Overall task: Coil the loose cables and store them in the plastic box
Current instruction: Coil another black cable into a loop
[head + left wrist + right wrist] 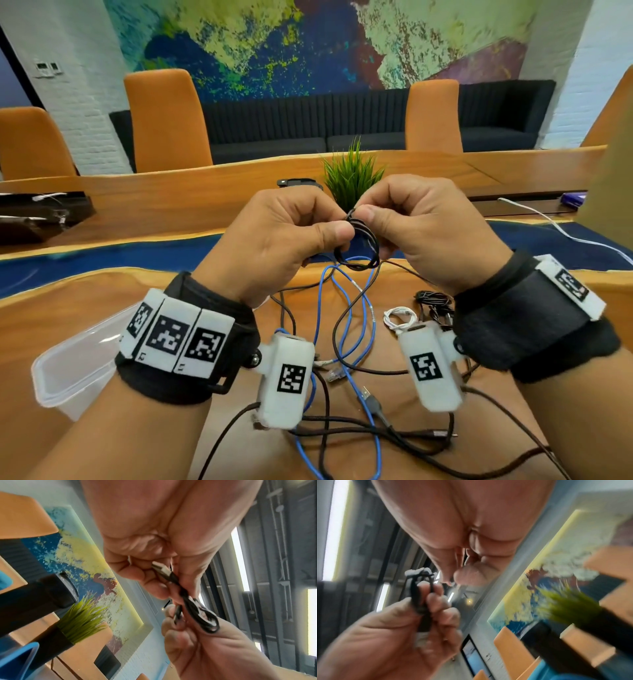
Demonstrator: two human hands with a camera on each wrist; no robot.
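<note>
At the far left the plastic box (73,371) stands on the wooden table (171,205), beside the left wrist. The left hand (274,240) is raised above the table, and its thumb and curled fingers pinch one side of a small black cable coil (359,246). The coil hangs between both hands, with its loops below the fingertips. The right hand (421,233) pinches the top of the same coil with thumb and forefinger. Under the hands lie a loose blue cable (346,308), dark cables and a white cable (399,318).
</note>
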